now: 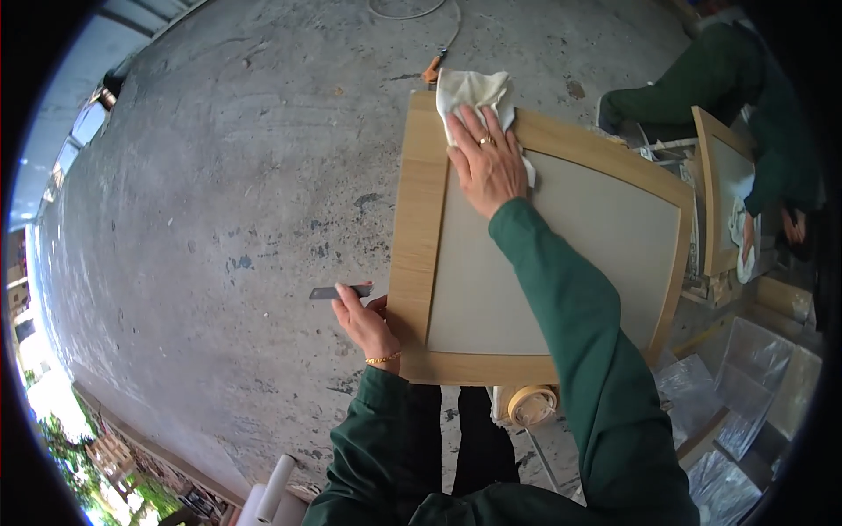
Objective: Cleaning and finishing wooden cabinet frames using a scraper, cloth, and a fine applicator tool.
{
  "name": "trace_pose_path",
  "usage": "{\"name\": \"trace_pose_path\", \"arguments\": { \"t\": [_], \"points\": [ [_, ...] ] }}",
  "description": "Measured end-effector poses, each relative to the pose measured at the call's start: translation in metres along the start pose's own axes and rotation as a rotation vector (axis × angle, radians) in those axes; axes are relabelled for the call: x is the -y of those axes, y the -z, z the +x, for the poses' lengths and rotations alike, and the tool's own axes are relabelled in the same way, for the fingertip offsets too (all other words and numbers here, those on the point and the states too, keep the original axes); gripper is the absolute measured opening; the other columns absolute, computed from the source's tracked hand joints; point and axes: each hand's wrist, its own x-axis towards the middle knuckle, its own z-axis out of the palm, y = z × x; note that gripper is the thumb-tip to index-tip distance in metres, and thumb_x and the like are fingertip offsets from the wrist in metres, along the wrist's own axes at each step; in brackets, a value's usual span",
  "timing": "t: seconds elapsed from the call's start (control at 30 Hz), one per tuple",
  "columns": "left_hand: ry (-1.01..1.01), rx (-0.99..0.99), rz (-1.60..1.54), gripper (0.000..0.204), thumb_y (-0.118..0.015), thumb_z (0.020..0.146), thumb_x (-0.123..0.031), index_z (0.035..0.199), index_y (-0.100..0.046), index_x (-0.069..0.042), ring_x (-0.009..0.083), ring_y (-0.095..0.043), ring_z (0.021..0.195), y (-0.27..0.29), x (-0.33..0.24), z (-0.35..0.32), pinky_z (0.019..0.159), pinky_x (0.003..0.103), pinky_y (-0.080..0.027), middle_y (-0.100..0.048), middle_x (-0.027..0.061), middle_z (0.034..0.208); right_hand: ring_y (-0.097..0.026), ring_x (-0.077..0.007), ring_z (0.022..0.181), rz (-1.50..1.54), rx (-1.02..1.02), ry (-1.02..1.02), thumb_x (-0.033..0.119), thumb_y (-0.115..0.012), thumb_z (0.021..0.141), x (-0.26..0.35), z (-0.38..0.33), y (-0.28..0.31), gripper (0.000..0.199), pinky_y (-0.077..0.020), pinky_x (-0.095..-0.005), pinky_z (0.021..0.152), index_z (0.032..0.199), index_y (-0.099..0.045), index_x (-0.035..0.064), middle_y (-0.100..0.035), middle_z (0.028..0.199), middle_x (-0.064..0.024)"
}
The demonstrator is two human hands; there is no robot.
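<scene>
A framed panel [561, 254], pale grey inside a light wooden frame [415, 219], lies in front of me. My right hand [493, 167] reaches across it to the far left corner. Its fingers lie on a crumpled white cloth [474, 88], pressing it to the frame; part of the cloth sticks out beside the palm. Beside the near left edge, my left hand [367, 323] pinches a thin, flat dark grey strip [329, 293] with a slanted end, like a blade. Some of its fingers are hidden behind the frame's edge.
An orange-handled air gun [431, 68] on a hose is beyond the far corner. A tape roll [532, 407] sits below the near edge. To the right, a person in green [693, 83] has a similar panel [724, 188] and cloth. Plastic-wrapped pieces [754, 368] lie near right.
</scene>
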Motion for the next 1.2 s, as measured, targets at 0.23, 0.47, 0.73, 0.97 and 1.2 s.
{"name": "trace_pose_path", "arguments": {
  "t": [0.23, 0.47, 0.73, 0.97, 1.2],
  "points": [
    [-0.006, -0.036, 0.019, 0.034, -0.042, 0.094, -0.042, 0.09, -0.045, -0.008, 0.0143, -0.055, 0.049, 0.004, -0.009, -0.003, 0.04, 0.021, -0.034, -0.054, 0.003, 0.079, -0.039, -0.0342, 0.124, -0.197, -0.2, -0.415, 0.023, -0.047, 0.089, -0.1, -0.063, 0.014, 0.039, -0.0307, -0.0463, 0.102, 0.126, -0.049, 0.0106, -0.045, 0.133, -0.0122],
    [-0.063, -0.044, 0.045, 0.035, -0.045, 0.093, -0.043, 0.088, -0.046, -0.008, 0.0115, -0.05, 0.05, -0.007, -0.002, -0.006, 0.042, 0.021, -0.036, -0.049, 0.002, 0.075, -0.035, -0.0323, 0.127, -0.382, -0.105, -1.068, 0.026, -0.035, 0.094, -0.228, -0.166, 0.076, 0.043, -0.0254, -0.0441, 0.106, 0.128, -0.042, 0.0006, -0.043, 0.133, -0.0175],
    [-0.165, -0.033, 0.119, 0.039, -0.049, 0.092, -0.04, 0.106, -0.05, -0.005, 0.0162, -0.053, 0.086, 0.012, 0.012, 0.015, 0.063, 0.029, -0.045, -0.054, 0.0067, 0.106, -0.037, -0.031, 0.126, 0.292, -0.089, 0.046, 0.033, -0.055, 0.085, 0.029, -0.034, -0.012, 0.042, -0.0262, -0.0492, 0.104, 0.121, -0.053, 0.0124, -0.046, 0.131, -0.008],
    [-0.259, -0.007, 0.156, 0.045, -0.05, 0.091, -0.044, 0.107, -0.048, -0.002, 0.0189, -0.052, 0.091, 0.016, 0.013, 0.013, 0.071, 0.032, -0.046, -0.052, 0.0077, 0.103, -0.036, -0.0318, 0.125, 0.062, -0.195, -0.23, 0.031, -0.045, 0.09, -0.106, -0.052, 0.026, 0.04, -0.0282, -0.0499, 0.103, 0.126, -0.05, 0.0129, -0.044, 0.134, -0.0096],
    [-0.317, -0.014, 0.227, 0.043, -0.049, 0.092, -0.041, 0.104, -0.049, -0.001, 0.0204, -0.055, 0.089, 0.028, 0.015, 0.031, 0.078, 0.034, -0.047, -0.055, 0.009, 0.1, -0.036, -0.0313, 0.127, -0.191, -0.224, -0.636, 0.032, -0.043, 0.089, -0.251, -0.119, 0.081, 0.04, -0.0289, -0.0506, 0.102, 0.124, -0.053, 0.0136, -0.045, 0.134, -0.0074]
  ]
}}
